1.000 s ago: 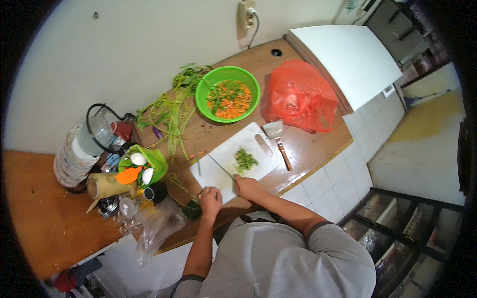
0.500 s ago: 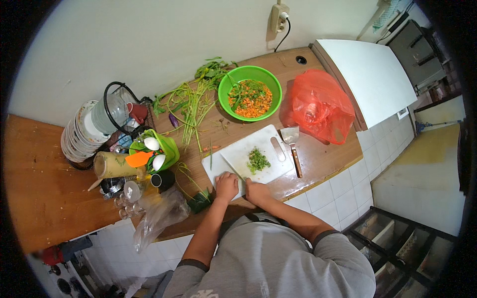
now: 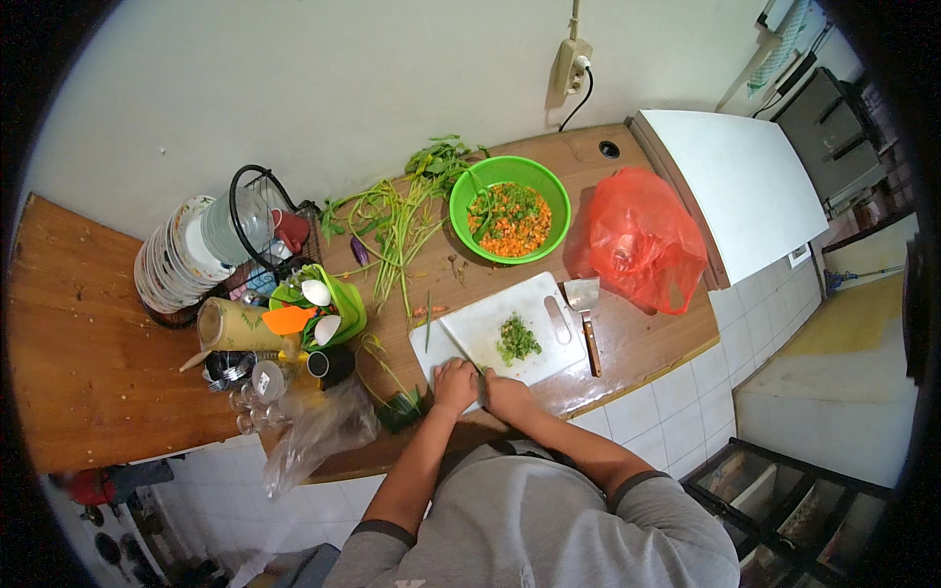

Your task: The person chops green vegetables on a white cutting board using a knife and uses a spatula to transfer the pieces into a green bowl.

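Observation:
On the white cutting board, near its front edge, my two hands are close together. My right hand is closed round a knife, mostly covered by my fingers. To its left, my left hand rests with its fingers curled on the board; whatever they hold is hidden. A small heap of chopped greens lies on the board, beyond my right hand. A thin green stem lies across the board's left part. Just past the far left edge is a small reddish-orange piece.
A green bowl of orange bits and greens stands behind the board. Leafy stalks and an eggplant lie left of it. Right are a metal turner and a red plastic bag. A dish rack and a green utensil basket crowd the left.
The whole view has shifted, so the counter sits lower in the picture. Both hands stay together at the board's front edge, and a dark part of the knife now shows between them.

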Demonstrator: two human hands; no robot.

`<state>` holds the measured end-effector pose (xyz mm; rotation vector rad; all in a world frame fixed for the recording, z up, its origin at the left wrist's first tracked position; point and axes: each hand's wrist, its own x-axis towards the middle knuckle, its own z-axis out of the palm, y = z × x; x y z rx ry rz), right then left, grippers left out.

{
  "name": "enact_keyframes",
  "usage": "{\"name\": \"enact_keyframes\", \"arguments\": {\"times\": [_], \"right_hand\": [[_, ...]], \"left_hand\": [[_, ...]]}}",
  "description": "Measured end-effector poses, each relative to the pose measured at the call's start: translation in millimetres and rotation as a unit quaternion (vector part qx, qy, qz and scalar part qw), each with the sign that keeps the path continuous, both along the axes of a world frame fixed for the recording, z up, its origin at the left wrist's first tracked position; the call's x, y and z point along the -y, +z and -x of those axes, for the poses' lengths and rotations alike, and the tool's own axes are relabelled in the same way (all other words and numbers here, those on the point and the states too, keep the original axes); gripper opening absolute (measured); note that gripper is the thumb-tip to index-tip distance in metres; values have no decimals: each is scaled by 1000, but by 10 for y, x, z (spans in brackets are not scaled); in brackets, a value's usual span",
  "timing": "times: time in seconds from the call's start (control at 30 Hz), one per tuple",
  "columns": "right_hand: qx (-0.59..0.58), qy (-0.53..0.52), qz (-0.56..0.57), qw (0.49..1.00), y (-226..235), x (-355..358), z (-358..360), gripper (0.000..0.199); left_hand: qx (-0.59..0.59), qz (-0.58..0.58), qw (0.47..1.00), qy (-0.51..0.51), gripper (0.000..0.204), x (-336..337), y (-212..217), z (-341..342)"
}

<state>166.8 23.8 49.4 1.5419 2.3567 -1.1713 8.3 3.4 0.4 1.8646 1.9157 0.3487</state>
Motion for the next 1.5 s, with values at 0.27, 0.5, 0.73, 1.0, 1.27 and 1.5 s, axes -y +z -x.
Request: {"name": "enact_keyframes", "arguments": {"times": [0.27,0.5,0.73,1.0,1.27,1.5], "right_hand": [[4,1,-13,1000,-10,136,-36,23],[-23,-19,-53,998,-33,-22,-3,21],[-32,-53,-75,995,-113,92,-223,23],[-47,-7,-67,997,-135,124,-160,25],[-30,4,-90,995,-287,26,16,18],[-19,26,-36,999,-36,-55,-17,21]], "left_hand": [[33,5,999,31,5,28,-78,19],[153,-18,986,63,9,12,-43,77],[181,-39,979,83,8,96,149,215],[106,-35,993,30,6,169,123,168],[62,-3,998,21,6,102,63,96],[62,-19,997,39,4,96,-19,117]]}}
